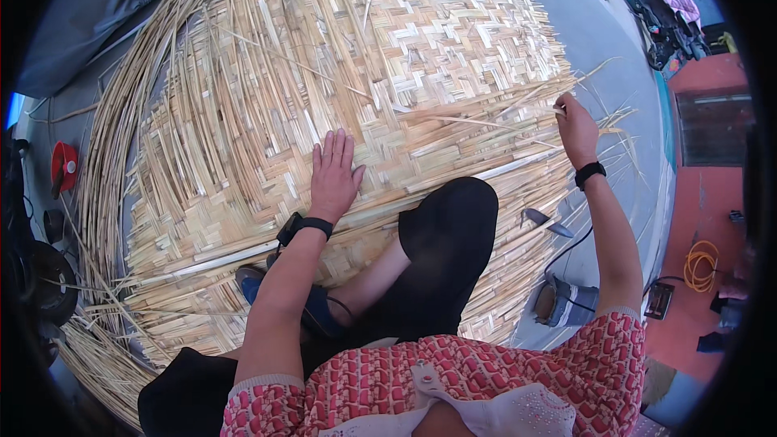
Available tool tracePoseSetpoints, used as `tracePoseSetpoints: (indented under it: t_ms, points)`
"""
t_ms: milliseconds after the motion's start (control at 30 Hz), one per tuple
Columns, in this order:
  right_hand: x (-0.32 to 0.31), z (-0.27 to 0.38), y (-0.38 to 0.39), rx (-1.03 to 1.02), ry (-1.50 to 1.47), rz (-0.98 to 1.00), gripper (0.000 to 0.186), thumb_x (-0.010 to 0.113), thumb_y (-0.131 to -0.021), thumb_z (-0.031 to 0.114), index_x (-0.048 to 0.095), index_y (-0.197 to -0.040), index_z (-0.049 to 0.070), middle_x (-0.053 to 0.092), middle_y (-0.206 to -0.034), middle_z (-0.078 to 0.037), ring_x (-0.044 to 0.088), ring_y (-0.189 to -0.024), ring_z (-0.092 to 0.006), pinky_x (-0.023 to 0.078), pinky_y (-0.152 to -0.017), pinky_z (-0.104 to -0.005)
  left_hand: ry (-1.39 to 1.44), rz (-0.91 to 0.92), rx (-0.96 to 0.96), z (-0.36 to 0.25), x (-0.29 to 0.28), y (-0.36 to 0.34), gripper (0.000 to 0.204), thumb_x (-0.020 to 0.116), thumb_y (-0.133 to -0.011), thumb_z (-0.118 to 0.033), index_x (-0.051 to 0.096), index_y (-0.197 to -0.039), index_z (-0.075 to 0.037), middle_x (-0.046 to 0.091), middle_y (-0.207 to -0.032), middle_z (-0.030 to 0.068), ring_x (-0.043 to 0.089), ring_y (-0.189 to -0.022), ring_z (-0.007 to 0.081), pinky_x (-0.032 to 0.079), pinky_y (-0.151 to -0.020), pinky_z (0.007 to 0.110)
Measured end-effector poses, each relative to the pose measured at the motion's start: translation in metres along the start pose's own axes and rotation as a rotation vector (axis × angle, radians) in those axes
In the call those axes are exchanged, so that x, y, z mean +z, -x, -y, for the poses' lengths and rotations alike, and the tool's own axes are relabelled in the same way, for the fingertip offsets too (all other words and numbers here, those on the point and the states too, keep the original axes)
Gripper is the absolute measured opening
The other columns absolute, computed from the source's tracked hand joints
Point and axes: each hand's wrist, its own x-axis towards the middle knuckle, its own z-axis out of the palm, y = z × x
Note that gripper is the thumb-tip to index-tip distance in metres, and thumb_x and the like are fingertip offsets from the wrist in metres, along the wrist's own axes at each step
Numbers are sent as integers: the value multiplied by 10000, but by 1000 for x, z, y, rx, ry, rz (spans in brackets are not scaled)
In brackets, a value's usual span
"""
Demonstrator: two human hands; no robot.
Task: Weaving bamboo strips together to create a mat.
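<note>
- A small round pot (557, 301) sat on the grey floor (599, 48) by the person's right side, just off the edge of the mat; I could not tell what, if anything, was in it.
- A red tub-like thing (63, 166) lay at the far left, beyond the loose strips; its contents were too small to make out.
- The mat (388, 40) was a big woven sheet of pale bamboo strips, spread flat on the floor and filling most of the view. Its middle was tightly plaited in a herringbone-like pattern; toward the left and near edges the weave gave way to long loose strips (113, 146) curving round in a bundle.
- The person sat on the mat itself, one black-trousered knee (453, 226) drawn up, a blue shoe (252, 282) showing under the left arm.
- The left hand (332, 174) lay flat on the weave, palm down, fingers spread and holding nothing, pressing the strips beside the knee.
- The right hand (576, 129) was at the mat's right edge, fingers pinched closed on the end of a thin strip (486, 117) that ran back across the weave toward the left hand.
- Both wrists carried black bands.
- A metal blade (544, 220) lay on the floor just beside the mat's right edge, near the right forearm.
- A coil of orange cord (701, 265) lay well apart on the red floor to the right.
</note>
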Motion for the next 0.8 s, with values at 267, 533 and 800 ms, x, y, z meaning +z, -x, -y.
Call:
tracePoseSetpoints:
  t_ms: [267,533,800]
  points:
    - [-71,-106,42,294,246,-152,128,587,-942,156,610,-1067,136,626,-1062,-80,611,-932,-325,500,-803,-441,-41,-24,6,1,4,0,684,580,-953,-358,341,-1508,-38,278,-1599,161,219,-1494,329,160,-1201,517]
    - [-105,-120,9,-139,200,-577,441,455,-927,-30,525,-1337,115,529,-1381,-138,634,-1065,-315,535,-893,-385,137,-23,-27,9,-11,1,678,613,-917,-260,348,-1500,-35,309,-1580,158,261,-1474,314,191,-1192,514]
    - [-10,-34,-19,-69,-123,89,526,524,-877,19,426,-1393,56,493,-1372,-225,575,-1104,-431,493,-909,-496,-80,-67,-369,34,-30,27,808,674,-866,-275,275,-1486,55,316,-1520,285,270,-1436,430,246,-1142,564]
